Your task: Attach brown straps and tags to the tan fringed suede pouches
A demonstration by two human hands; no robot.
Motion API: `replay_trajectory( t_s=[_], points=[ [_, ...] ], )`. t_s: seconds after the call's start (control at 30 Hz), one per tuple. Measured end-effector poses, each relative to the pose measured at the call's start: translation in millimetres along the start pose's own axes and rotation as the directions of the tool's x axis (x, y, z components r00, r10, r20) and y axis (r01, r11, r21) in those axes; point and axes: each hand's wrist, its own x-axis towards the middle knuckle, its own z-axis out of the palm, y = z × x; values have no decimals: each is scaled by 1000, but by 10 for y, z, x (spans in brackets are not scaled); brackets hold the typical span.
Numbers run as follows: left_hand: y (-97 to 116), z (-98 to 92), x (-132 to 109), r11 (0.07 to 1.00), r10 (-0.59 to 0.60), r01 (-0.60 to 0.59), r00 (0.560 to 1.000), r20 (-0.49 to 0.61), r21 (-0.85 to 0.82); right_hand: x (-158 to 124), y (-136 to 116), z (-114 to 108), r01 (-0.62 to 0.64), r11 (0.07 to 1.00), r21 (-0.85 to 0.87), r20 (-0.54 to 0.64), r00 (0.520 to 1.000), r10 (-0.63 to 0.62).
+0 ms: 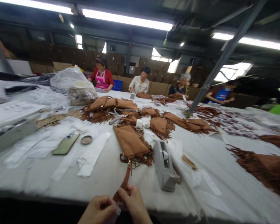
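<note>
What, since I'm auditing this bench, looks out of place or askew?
Nothing looks damaged or spilled. A phone and round tin lie among loose white paper strips, and a stray brown scrap sits right of the tape dispenser. The left hand and right hand pinch a brown strap.

Lighting: long fluorescent tubes [127, 20] overhead, white and blown out; daylight from high windows [232, 71] at the far wall, likewise overexposed. Dim ceiling [200, 18] between them. White tabletop [214, 161] evenly bright, shadows soft and faint, its near edge dropping into black. Picture: wide-angle bowing at the borders, corners smeared; left hand [99, 210], right hand [133, 202] and the brown strap [126, 182] they pinch slightly blurred.
</note>
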Motion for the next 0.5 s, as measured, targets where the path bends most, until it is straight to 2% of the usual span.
replay_trajectory(
  t_s=[0.1,0.17,0.27,0.37,0.5],
  points=[
    [-47,-170,-13,999,8,-6,999,-46,40,40,-104,-60,5,994,112,1,1000,-5],
    [-38,-224,-28,996,8,-2,998,-65,86,15,-152,-77,-12,991,135,86,996,1],
    [5,-206,-35,985,19,-9,998,-57,172,-62,-218,-42,-40,995,96,180,983,22],
    [46,-148,-20,977,14,-7,999,-29,215,-98,-259,9,-12,999,31,149,989,7],
    [101,-121,-11,984,-19,17,1000,6,180,-88,-279,27,89,988,-129,93,993,-78]
  ],
)
